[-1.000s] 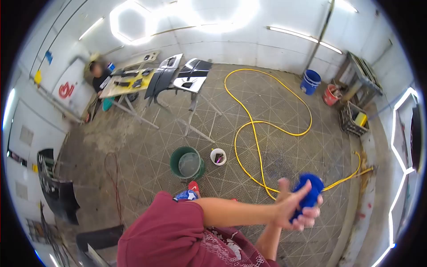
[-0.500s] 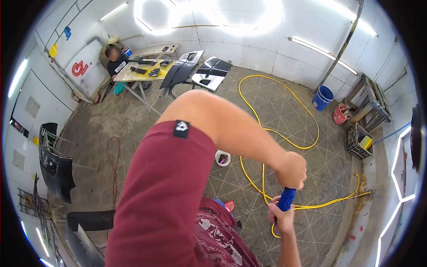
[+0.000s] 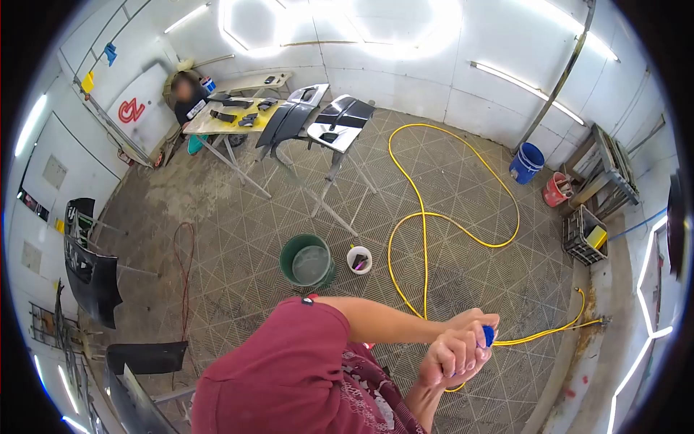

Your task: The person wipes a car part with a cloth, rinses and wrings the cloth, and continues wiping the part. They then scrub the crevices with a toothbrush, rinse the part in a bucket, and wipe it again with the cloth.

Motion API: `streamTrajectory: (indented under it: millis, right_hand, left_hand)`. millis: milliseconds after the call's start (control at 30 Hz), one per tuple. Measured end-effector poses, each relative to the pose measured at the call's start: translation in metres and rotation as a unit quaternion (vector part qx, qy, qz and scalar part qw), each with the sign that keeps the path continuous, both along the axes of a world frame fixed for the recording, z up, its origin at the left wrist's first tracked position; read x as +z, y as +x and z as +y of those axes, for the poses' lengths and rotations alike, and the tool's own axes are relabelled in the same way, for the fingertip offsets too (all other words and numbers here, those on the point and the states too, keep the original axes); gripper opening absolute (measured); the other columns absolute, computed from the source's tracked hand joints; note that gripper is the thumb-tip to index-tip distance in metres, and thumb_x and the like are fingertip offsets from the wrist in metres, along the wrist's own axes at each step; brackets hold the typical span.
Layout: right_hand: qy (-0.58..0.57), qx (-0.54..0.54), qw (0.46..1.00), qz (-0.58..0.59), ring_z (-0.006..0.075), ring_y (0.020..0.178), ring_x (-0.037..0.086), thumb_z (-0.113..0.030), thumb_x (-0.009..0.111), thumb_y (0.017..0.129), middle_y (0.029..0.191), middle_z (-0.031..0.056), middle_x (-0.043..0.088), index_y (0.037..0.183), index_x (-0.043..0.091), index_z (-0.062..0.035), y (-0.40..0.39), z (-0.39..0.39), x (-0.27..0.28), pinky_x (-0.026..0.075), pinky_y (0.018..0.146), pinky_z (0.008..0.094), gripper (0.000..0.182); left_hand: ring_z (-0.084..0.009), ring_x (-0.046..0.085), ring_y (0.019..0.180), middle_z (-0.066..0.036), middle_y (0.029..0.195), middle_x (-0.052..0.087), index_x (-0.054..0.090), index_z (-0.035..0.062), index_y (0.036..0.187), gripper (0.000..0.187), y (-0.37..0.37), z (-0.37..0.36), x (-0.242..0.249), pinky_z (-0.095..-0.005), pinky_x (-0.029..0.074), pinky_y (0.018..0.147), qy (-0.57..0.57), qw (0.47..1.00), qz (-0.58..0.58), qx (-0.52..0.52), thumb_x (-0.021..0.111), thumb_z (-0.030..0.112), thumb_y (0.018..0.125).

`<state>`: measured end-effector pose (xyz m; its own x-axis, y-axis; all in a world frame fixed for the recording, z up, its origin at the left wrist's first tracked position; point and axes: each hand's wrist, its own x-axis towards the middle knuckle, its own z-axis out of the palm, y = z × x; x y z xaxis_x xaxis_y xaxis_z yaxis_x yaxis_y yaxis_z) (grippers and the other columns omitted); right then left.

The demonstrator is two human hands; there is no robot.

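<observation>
A bunched blue cloth [image 3: 489,335] shows only as a small end poking out between my hands, to the right of my body. My left hand [image 3: 473,318] is closed at the far side of it, its arm stretched across from the left. My right hand [image 3: 450,358] comes up from below, with fingers wrapped tightly round the cloth and pressed against the left hand. Most of the cloth is hidden inside the grip.
On the floor stand a green bucket [image 3: 307,262] holding liquid and a small white bucket [image 3: 359,260]. A yellow hose [image 3: 425,253] loops across the floor. Black and white car panels [image 3: 343,123] rest on stands. Another person [image 3: 189,101] sits behind a table [image 3: 242,129].
My hands have come together round the cloth, covering most of it. The left arm has lowered towards my body, revealing the green bucket and the stand legs.
</observation>
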<state>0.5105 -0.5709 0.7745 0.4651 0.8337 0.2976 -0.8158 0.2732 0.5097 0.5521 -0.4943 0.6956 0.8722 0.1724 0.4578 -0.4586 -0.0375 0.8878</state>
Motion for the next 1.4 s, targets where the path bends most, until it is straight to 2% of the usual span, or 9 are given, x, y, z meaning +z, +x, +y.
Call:
streamTrajectory:
  millis: [300, 400, 500, 567, 800, 1033, 1100, 1200, 1400]
  right_hand:
    - [-0.552, 0.04, 0.763, -0.335, 0.0117, 0.049, 0.046, -0.009, 0.06, 0.092, 0.07, 0.0051, 0.051, 0.115, 0.05, -0.0052, 0.097, 0.027, -0.011, 0.039, 0.04, 0.0254, 0.026]
    - [-0.691, -0.174, 0.09, -0.696, 0.0386, 0.102, 0.063, -0.003, 0.063, 0.091, 0.125, 0.0295, 0.052, 0.142, 0.028, -0.0002, 0.148, 0.031, -0.084, 0.05, 0.09, 0.049, 0.062]
    - [-0.682, -0.172, 0.067, -0.708, 0.0454, 0.113, 0.059, -0.011, 0.069, 0.088, 0.124, 0.0292, 0.055, 0.14, 0.032, 0.0004, 0.16, 0.074, -0.091, 0.044, 0.102, 0.0517, 0.064]
    - [-0.608, -0.224, -0.013, -0.762, 0.0471, 0.114, 0.06, -0.014, 0.074, 0.086, 0.126, 0.0293, 0.056, 0.141, 0.038, 0.0015, 0.169, 0.105, -0.09, 0.046, 0.099, 0.0507, 0.068]
    - [-0.204, -0.256, -0.249, -0.911, 0.0306, 0.107, 0.061, -0.024, 0.087, 0.067, 0.129, 0.0163, 0.061, 0.125, 0.061, -0.0174, 0.235, 0.23, 0.037, 0.046, 0.102, 0.0554, 0.064]
    - [0.153, -0.235, -0.067, -0.958, 0.0339, 0.105, 0.07, -0.012, 0.076, 0.073, 0.116, 0.019, 0.071, 0.083, 0.06, -0.0075, 0.3, 0.372, 0.098, 0.056, 0.095, 0.0486, 0.019]
    - [0.132, -0.287, -0.01, -0.949, 0.0344, 0.087, 0.072, -0.009, 0.073, 0.082, 0.103, 0.0189, 0.073, 0.078, 0.056, -0.0052, 0.316, 0.394, 0.109, 0.059, 0.083, 0.0474, 0.018]
    - [-0.271, -0.471, 0.241, -0.804, 0.0256, 0.08, 0.06, -0.02, 0.064, 0.1, 0.086, 0.0093, 0.06, 0.081, 0.05, -0.0045, 0.324, 0.411, 0.112, 0.052, 0.089, 0.0468, 0.028]
    - [-0.42, -0.288, 0.741, -0.436, 0.0204, 0.076, 0.054, -0.041, 0.05, 0.108, 0.078, 0.004, 0.051, 0.078, 0.043, -0.0109, 0.44, 0.443, 0.094, 0.052, 0.085, 0.0393, 0.042]
  left_hand:
    - [-0.0415, 0.069, 0.093, -0.02, 0.1, 0.07, 0.058, 0.0081, 0.113, 0.038, 0.057, 0.12, -0.023, -0.0458, 0.054, 0.076, 0.254, 0.941, 0.115, 0.193, 0.074, 0.026, 0.083]
    - [-0.0476, 0.06, 0.116, -0.03, 0.129, 0.058, 0.044, 0.0063, 0.144, 0.077, 0.035, 0.161, -0.038, -0.0509, 0.052, 0.094, 0.398, 0.858, 0.175, 0.275, 0.08, 0.035, 0.081]
    - [-0.0476, 0.052, 0.128, -0.032, 0.143, 0.044, 0.018, 0.0004, 0.159, 0.111, 0.058, 0.171, -0.092, -0.0544, 0.047, 0.104, 0.051, 0.894, 0.41, 0.174, 0.084, 0.045, 0.081]
    - [-0.0347, 0.063, 0.114, -0.024, 0.122, 0.058, 0.042, -0.0049, 0.142, 0.09, 0.071, 0.193, -0.074, -0.0516, 0.053, 0.096, -0.544, 0.705, 0.416, -0.185, 0.083, 0.05, 0.084]
    - [-0.021, 0.067, 0.076, -0.006, 0.082, 0.064, 0.063, 0.0054, 0.101, 0.017, 0.178, 0.27, -0.042, -0.0423, 0.058, 0.067, -0.552, 0.74, 0.375, -0.087, 0.068, 0.014, 0.087]
    - [-0.0171, 0.066, 0.083, -0.004, 0.087, 0.067, 0.065, 0.005, 0.103, 0.015, 0.263, 0.328, 0.011, -0.0358, 0.055, 0.079, -0.209, 0.95, 0.097, -0.211, 0.064, 0.017, 0.093]
    - [-0.0163, 0.066, 0.082, -0.002, 0.09, 0.068, 0.066, 0.0059, 0.102, 0.018, 0.25, 0.375, 0.054, -0.0314, 0.055, 0.081, -0.651, 0.711, 0.036, -0.264, 0.068, 0.023, 0.097]
    - [-0.0158, 0.066, 0.082, -0.003, 0.092, 0.068, 0.066, 0.0076, 0.101, 0.037, 0.23, 0.415, 0.141, -0.0308, 0.057, 0.079, -0.811, 0.55, -0.094, -0.177, 0.074, 0.043, 0.095]
    - [-0.0184, 0.06, 0.079, -0.003, 0.091, 0.061, 0.063, 0.01, 0.094, 0.031, 0.292, 0.44, 0.165, -0.0361, 0.052, 0.07, -0.564, 0.751, -0.342, 0.017, 0.08, 0.035, 0.09]
